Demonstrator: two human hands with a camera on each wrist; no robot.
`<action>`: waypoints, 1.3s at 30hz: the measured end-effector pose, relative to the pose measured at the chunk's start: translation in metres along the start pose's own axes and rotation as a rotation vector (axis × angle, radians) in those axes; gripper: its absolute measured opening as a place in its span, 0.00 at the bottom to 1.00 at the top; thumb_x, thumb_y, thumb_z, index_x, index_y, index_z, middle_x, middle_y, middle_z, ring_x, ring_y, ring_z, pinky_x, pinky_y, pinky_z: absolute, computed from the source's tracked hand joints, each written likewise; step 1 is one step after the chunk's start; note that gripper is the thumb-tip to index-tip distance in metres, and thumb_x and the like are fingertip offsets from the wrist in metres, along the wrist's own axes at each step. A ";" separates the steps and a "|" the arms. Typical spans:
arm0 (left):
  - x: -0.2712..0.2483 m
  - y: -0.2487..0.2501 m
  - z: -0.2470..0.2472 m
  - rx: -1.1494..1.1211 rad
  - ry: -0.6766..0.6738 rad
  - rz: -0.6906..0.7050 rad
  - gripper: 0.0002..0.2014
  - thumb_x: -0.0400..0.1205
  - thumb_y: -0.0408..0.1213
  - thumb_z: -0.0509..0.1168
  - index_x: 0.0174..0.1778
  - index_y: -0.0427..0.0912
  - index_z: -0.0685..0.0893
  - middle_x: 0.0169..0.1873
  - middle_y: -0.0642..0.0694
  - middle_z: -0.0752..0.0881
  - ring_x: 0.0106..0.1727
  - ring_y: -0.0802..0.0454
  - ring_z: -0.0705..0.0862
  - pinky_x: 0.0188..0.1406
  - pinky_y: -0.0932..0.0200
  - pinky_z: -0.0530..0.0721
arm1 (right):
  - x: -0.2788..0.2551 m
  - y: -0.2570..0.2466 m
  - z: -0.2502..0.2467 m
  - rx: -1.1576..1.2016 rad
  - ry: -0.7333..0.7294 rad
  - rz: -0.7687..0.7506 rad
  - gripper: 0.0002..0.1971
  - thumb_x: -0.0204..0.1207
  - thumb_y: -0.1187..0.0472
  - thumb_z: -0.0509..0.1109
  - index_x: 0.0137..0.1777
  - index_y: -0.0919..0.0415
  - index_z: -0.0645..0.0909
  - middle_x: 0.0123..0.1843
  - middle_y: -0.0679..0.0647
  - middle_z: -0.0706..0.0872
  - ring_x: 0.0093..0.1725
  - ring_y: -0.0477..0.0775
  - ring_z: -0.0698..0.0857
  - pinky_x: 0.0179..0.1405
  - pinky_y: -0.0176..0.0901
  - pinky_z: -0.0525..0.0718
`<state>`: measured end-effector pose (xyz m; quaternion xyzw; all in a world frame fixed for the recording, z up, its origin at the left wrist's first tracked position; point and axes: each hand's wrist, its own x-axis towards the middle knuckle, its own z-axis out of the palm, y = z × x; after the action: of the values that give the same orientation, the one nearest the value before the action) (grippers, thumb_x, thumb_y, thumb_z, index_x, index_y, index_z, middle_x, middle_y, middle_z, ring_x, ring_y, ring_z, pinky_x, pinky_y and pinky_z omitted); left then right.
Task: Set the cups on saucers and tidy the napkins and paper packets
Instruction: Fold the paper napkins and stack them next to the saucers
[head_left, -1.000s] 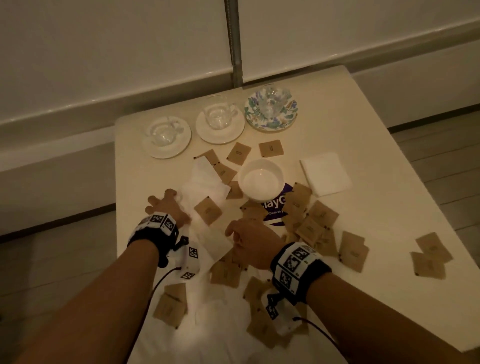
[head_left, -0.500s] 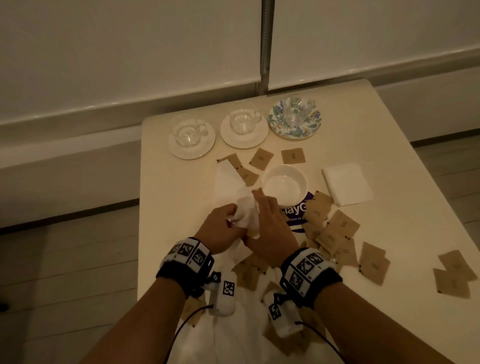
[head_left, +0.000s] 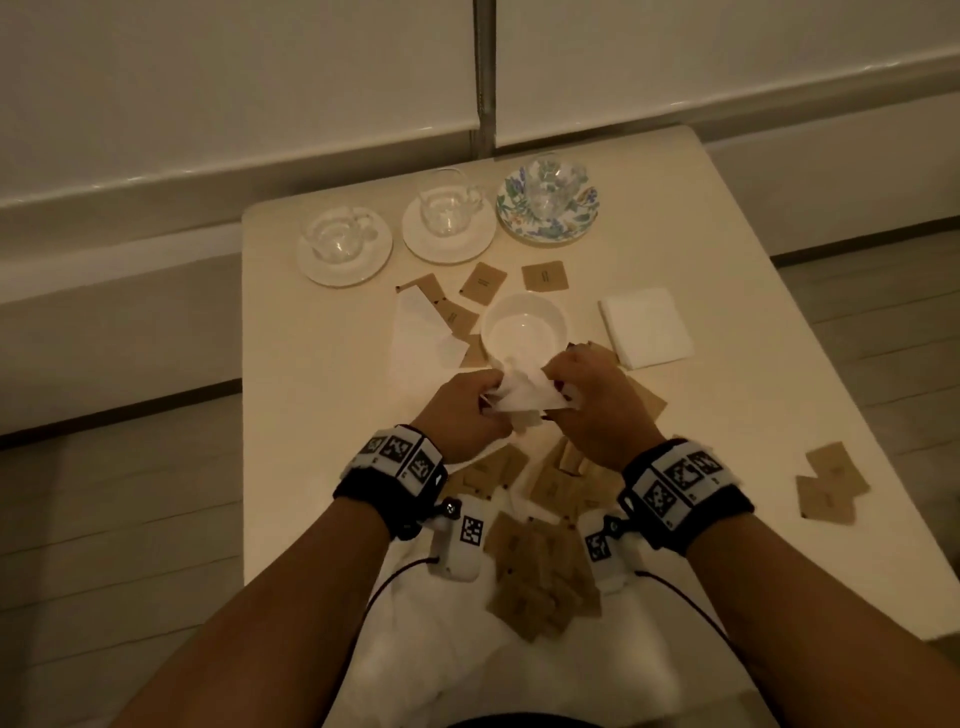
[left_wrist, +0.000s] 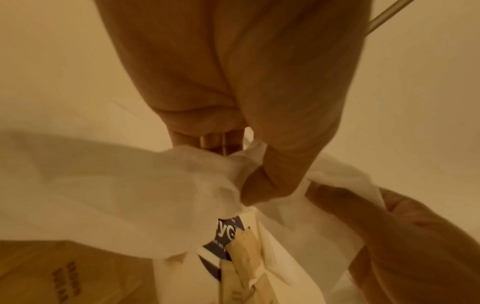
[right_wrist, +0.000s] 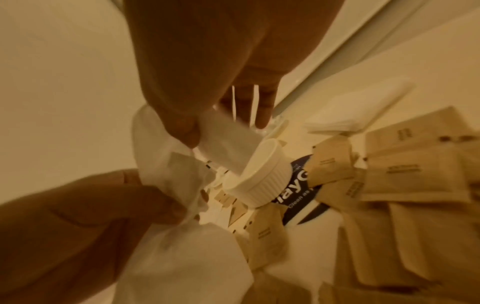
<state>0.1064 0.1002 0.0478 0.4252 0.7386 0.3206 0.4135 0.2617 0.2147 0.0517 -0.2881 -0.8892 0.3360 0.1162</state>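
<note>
Both hands hold one crumpled white napkin (head_left: 524, 397) above the table's middle. My left hand (head_left: 467, 410) pinches its left side, and my right hand (head_left: 587, 400) grips its right side. In the left wrist view the thumb presses the napkin (left_wrist: 161, 185) against the fingers. In the right wrist view the same napkin (right_wrist: 179, 168) hangs between both hands. Three glass cups stand on saucers at the far edge: left cup (head_left: 335, 240), middle cup (head_left: 445, 208), and right cup (head_left: 550, 187) on a flowered saucer (head_left: 582, 221). Several brown paper packets (head_left: 540, 566) lie scattered.
A white ribbed bowl (head_left: 524, 330) stands just beyond my hands. A folded napkin stack (head_left: 647, 326) lies to its right, and another loose napkin (head_left: 415, 338) to its left. Two packets (head_left: 828, 488) lie near the right edge. A white bag (head_left: 467, 670) covers the near edge.
My hands came together over the table's middle, picked up a white napkin and lifted it. They now hold it between them, slightly farther apart.
</note>
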 end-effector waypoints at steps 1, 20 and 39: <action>0.003 0.002 0.005 -0.014 -0.002 -0.030 0.16 0.73 0.27 0.73 0.56 0.41 0.83 0.46 0.48 0.84 0.46 0.51 0.82 0.46 0.58 0.79 | -0.002 0.006 -0.004 0.036 -0.012 0.055 0.08 0.75 0.60 0.75 0.51 0.62 0.86 0.52 0.55 0.82 0.52 0.57 0.80 0.52 0.53 0.81; -0.003 0.064 0.073 -0.188 0.116 -0.059 0.14 0.81 0.47 0.71 0.56 0.41 0.84 0.47 0.42 0.88 0.49 0.45 0.86 0.49 0.52 0.85 | -0.064 0.037 -0.062 0.121 -0.087 0.091 0.10 0.75 0.69 0.71 0.51 0.56 0.90 0.46 0.54 0.83 0.47 0.56 0.80 0.45 0.48 0.79; -0.008 0.090 0.060 -0.572 0.391 -0.039 0.09 0.76 0.29 0.75 0.44 0.40 0.81 0.39 0.46 0.91 0.41 0.52 0.89 0.42 0.53 0.90 | -0.058 0.020 -0.080 0.851 -0.026 0.366 0.15 0.84 0.48 0.64 0.59 0.54 0.88 0.52 0.48 0.92 0.50 0.42 0.89 0.44 0.33 0.84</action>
<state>0.1949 0.1400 0.0976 0.2082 0.6920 0.5822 0.3726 0.3491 0.2348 0.0976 -0.3627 -0.6082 0.6896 0.1517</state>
